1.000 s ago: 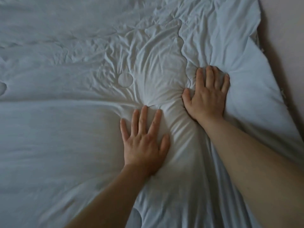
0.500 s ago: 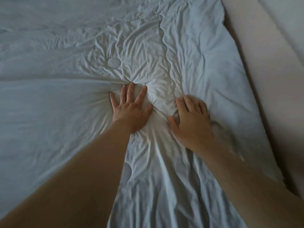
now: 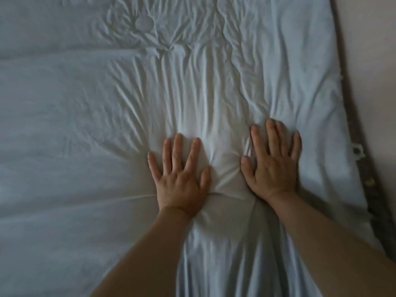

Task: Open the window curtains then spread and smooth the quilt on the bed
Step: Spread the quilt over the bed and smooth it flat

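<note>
The quilt, a pale blue-white padded cloth, lies spread across the bed and fills nearly the whole view; its far, near and left limits fall outside the frame, so we cannot tell its long axis. Its one visible edge runs down the right side, curving from top to bottom. We see both hands flat upon it, palms down, fingers straight and slightly fanned, gripping nothing. The left hand presses near the centre; the right hand presses just beside it, nearer the edge, and a puffed ridge of cloth stands between the two. Fine, close creases run away from us above the hands, while the cloth at left lies smoother, crossed by long horizontal folds. A round stitched patch sits in the crumpled zone at the top. A small white loop projects from the quilt's edge, over a dark strip that borders a pale pinkish surface.
</note>
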Available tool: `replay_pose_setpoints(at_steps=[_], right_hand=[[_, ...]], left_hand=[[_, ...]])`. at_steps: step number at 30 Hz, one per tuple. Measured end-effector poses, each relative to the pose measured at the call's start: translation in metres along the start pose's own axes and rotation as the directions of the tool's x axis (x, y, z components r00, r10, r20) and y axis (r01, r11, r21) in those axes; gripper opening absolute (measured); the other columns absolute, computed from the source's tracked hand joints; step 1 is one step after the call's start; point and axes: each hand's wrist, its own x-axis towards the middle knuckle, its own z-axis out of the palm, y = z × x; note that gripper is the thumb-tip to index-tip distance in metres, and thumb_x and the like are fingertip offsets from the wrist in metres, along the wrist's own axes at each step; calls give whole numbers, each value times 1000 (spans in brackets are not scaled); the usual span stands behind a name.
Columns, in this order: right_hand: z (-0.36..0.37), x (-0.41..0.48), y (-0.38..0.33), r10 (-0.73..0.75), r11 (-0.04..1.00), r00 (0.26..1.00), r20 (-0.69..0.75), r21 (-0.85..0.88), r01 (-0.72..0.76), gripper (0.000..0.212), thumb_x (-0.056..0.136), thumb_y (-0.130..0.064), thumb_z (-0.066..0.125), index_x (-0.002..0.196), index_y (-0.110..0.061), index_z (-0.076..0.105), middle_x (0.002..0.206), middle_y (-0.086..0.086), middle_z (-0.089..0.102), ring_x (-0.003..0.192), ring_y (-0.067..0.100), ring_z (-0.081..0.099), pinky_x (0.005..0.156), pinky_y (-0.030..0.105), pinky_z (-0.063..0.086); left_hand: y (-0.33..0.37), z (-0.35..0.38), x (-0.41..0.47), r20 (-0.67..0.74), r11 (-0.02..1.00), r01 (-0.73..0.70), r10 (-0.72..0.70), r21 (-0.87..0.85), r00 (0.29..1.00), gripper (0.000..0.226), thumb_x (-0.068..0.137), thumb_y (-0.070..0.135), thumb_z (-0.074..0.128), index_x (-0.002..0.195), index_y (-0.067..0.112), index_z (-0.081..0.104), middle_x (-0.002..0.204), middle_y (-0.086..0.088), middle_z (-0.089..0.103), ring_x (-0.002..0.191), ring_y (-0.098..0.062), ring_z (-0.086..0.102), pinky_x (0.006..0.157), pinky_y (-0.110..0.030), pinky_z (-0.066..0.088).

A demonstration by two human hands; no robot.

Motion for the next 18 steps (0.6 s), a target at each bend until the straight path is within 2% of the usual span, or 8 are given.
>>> replay_pose_setpoints(at_steps=[18], right_hand=[[6,6,4,6,997,999,-44,76,-3,69,83,-51,43,144,-21,39,154,14,29,145,28,23,116,57,7]], left_hand=[[3,5,1,-7,999,36,-36,31,999,75,77,54,41,149,35,25,158,-4,19,147,-26,13,114,-60,2]])
